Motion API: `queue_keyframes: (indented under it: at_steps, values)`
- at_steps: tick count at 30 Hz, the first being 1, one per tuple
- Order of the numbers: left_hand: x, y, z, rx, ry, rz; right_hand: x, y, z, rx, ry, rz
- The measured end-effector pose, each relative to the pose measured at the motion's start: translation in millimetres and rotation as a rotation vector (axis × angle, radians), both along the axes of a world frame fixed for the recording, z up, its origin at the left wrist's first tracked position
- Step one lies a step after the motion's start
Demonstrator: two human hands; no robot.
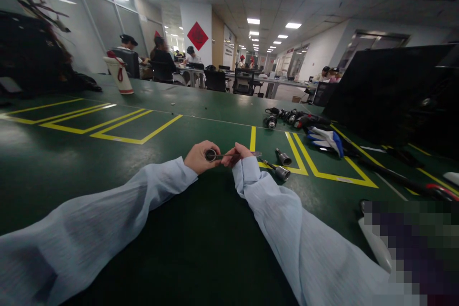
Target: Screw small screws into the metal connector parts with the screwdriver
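Two hands of yours meet above the green table [215, 131], the left hand [197, 158] clasping a round tube [210, 155], mouth toward you, the right hand [239, 153] pinching a thin rod [224, 155] running sideways, left end at the tube's rim.

Held ring [210, 155]: metallic rim. Rod [230, 155]: metallic. Loose fittings [283, 173], 3 o'clock of rod: shiny metal. Blue-white bundle [330, 140], 2 o'clock of fittings: matt cloth. Sleeves [103, 205]: matt cloth. Bench [229, 110]: smooth, semi-gloss.
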State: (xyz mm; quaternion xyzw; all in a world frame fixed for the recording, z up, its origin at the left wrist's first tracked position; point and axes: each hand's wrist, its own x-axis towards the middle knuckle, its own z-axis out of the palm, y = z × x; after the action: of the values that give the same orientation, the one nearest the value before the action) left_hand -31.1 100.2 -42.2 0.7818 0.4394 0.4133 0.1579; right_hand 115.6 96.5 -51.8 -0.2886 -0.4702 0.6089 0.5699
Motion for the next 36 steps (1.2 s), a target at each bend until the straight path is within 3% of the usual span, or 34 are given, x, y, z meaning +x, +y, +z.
queue_keyframes:
  at_steps: [4,8,15,22,26,36]
  values:
    - [0,1,-0.8,-0.145,-0.008,-0.166,-3,-7,1.1,0.069,0.088,0.036]
    - [1,-1,-3.7,-0.093,0.127,-0.236,-4,-19,4.8,0.125,-0.009,-0.097]
    - [-1,-3,-7.1,0.092,0.246,-0.195,-10,-23,-3.9,0.232,-0.343,-0.332]
    - [-2,0,-5.4,0.057,0.167,-0.194,-9,-23,-4.1,0.285,-0.313,-0.352]
    - [0,-1,-6.1,0.041,0.17,-0.169,-6,-21,-4.8,0.31,-0.42,-0.413]
    - [-2,-1,-7.4,0.072,0.2,-0.162,-10,-21,-6.6,0.195,-0.256,-0.214]
